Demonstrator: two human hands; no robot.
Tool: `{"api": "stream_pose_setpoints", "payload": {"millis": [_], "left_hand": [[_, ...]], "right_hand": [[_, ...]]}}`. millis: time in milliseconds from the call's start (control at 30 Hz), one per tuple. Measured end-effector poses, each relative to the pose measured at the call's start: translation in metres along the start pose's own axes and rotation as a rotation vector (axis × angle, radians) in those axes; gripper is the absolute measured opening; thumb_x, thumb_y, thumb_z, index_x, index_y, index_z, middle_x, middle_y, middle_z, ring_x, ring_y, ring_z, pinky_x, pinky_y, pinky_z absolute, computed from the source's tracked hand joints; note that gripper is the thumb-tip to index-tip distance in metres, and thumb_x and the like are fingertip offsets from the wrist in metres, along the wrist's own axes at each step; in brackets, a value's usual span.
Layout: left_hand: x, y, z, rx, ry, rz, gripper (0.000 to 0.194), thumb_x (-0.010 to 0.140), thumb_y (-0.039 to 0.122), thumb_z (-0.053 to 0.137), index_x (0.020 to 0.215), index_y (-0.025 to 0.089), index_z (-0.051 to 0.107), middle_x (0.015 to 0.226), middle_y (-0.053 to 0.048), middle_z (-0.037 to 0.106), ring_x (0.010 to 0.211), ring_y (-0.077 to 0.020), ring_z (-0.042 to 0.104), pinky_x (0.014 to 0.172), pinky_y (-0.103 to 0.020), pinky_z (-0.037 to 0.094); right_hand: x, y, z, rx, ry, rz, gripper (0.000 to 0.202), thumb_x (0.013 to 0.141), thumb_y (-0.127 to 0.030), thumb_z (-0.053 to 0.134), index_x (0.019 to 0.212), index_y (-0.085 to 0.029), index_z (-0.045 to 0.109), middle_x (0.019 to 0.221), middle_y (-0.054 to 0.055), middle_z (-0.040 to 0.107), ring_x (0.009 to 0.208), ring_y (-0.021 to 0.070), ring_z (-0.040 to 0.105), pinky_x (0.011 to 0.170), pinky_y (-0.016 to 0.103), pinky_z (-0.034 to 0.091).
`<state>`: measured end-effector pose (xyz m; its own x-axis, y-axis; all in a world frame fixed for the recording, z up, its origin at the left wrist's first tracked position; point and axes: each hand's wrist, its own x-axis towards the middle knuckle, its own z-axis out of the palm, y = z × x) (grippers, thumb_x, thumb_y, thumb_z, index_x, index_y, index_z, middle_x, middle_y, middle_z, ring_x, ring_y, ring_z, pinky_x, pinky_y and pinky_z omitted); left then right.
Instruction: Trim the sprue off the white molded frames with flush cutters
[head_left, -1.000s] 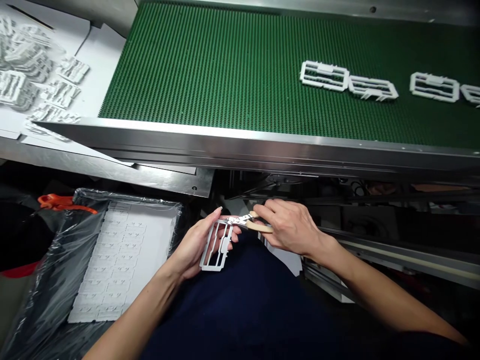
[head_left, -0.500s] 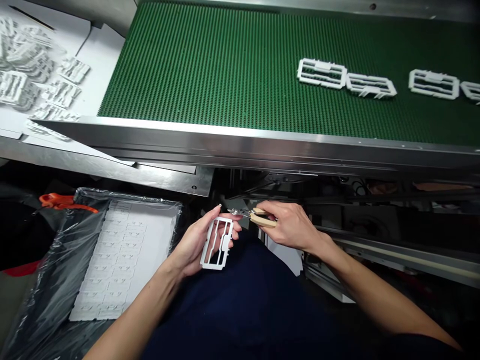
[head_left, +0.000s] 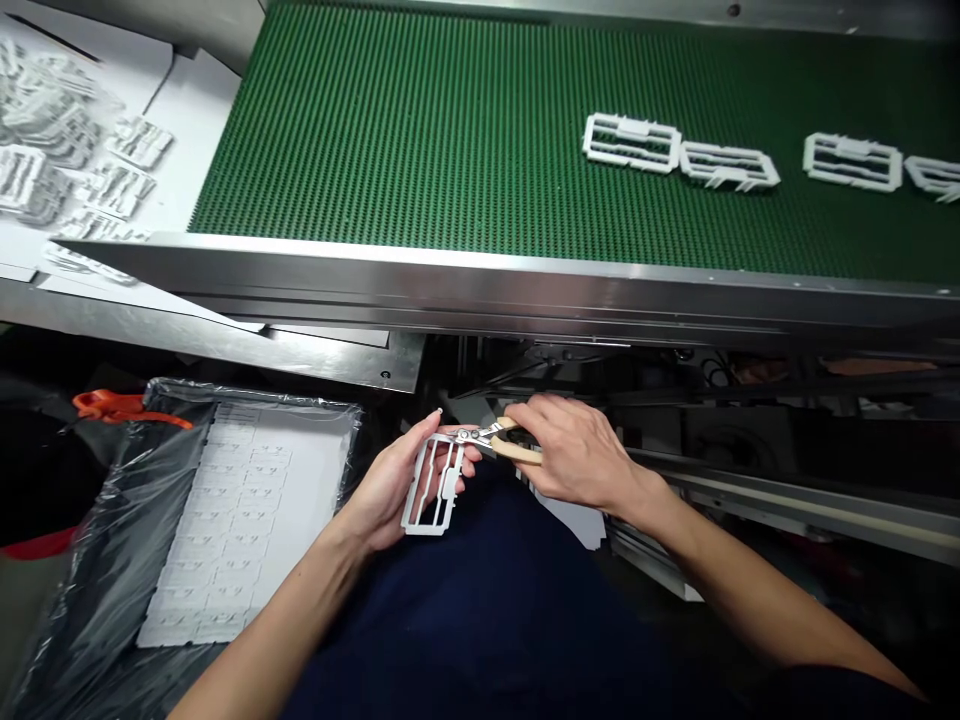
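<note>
My left hand [head_left: 390, 490] is closed on a white plastic frame [head_left: 450, 488] with long slots, held tilted in front of my dark clothing. Wrapped round the pale handles of a pair of nippers [head_left: 517, 452] is my right hand [head_left: 581, 455]. The metal jaws lie at the upper end of the frame, close to my left fingertips. Whether the blades are closed on the plastic is too small to tell.
A green ribbed conveyor belt [head_left: 420, 130] carries several white frames [head_left: 631, 143] behind a metal rail [head_left: 450, 280]. Piled white parts [head_left: 52, 110] lie at upper left. Below, a plastic-lined box [head_left: 352, 412] holds rows of flat white pieces [head_left: 217, 530], with an orange tool [head_left: 124, 407] beside it.
My right hand has brought the nippers left, and their jaws now overlap the frame's upper end. My left hand keeps hold of the frame. The belt's frames appear shifted slightly left, as does the whole scene.
</note>
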<state>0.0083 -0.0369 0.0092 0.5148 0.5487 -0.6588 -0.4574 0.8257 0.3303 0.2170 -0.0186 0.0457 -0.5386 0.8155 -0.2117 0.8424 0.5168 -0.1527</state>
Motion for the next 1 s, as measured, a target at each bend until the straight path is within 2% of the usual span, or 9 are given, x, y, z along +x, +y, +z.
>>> {"api": "stream_pose_setpoints", "payload": {"millis": [367, 533, 767, 900, 1000], "left_hand": [[-0.002, -0.001, 0.001, -0.056, 0.015, -0.024, 0.038, 0.091, 0.036, 0.044, 0.107, 0.006, 0.063, 0.087, -0.012, 0.065, 0.065, -0.0148, 0.060, 0.060, -0.024, 0.052], [-0.003, -0.001, -0.002, -0.037, -0.001, -0.030, 0.040, 0.091, 0.039, 0.044, 0.108, 0.007, 0.063, 0.086, -0.012, 0.065, 0.063, -0.0147, 0.060, 0.060, -0.023, 0.052], [0.002, 0.001, 0.000, -0.050, 0.009, -0.055, 0.039, 0.091, 0.038, 0.044, 0.102, 0.006, 0.063, 0.084, -0.012, 0.065, 0.061, -0.0148, 0.060, 0.057, -0.023, 0.051], [0.004, 0.001, -0.004, -0.061, -0.018, -0.055, 0.038, 0.091, 0.037, 0.043, 0.098, 0.006, 0.064, 0.083, -0.011, 0.064, 0.061, -0.0139, 0.059, 0.057, -0.023, 0.051], [0.004, 0.000, -0.006, 0.026, 0.070, -0.070, 0.031, 0.089, 0.038, 0.050, 0.103, 0.014, 0.063, 0.084, -0.009, 0.065, 0.067, -0.0142, 0.061, 0.061, -0.024, 0.052]], "right_hand": [[0.002, -0.001, -0.002, -0.030, 0.015, -0.052, 0.018, 0.086, -0.031, 0.048, 0.095, -0.018, 0.058, 0.077, 0.001, 0.053, 0.069, 0.0146, 0.046, 0.062, 0.028, 0.028], [0.002, -0.002, -0.003, -0.066, 0.055, -0.075, 0.023, 0.091, -0.034, 0.043, 0.090, -0.018, 0.059, 0.072, 0.001, 0.053, 0.064, 0.0138, 0.044, 0.057, 0.028, 0.025], [0.001, 0.001, -0.002, -0.088, 0.104, -0.100, 0.023, 0.091, -0.031, 0.043, 0.087, -0.018, 0.060, 0.071, 0.000, 0.054, 0.063, 0.0130, 0.046, 0.057, 0.028, 0.026], [0.006, 0.005, 0.009, 0.111, 0.136, 0.024, 0.017, 0.087, -0.030, 0.049, 0.089, -0.018, 0.061, 0.073, 0.001, 0.059, 0.066, 0.0128, 0.052, 0.058, 0.025, 0.030], [-0.003, -0.016, 0.015, 0.381, 0.170, 0.242, 0.015, 0.084, -0.031, 0.052, 0.085, -0.018, 0.060, 0.077, 0.001, 0.063, 0.069, 0.0118, 0.057, 0.060, 0.021, 0.036]]}}
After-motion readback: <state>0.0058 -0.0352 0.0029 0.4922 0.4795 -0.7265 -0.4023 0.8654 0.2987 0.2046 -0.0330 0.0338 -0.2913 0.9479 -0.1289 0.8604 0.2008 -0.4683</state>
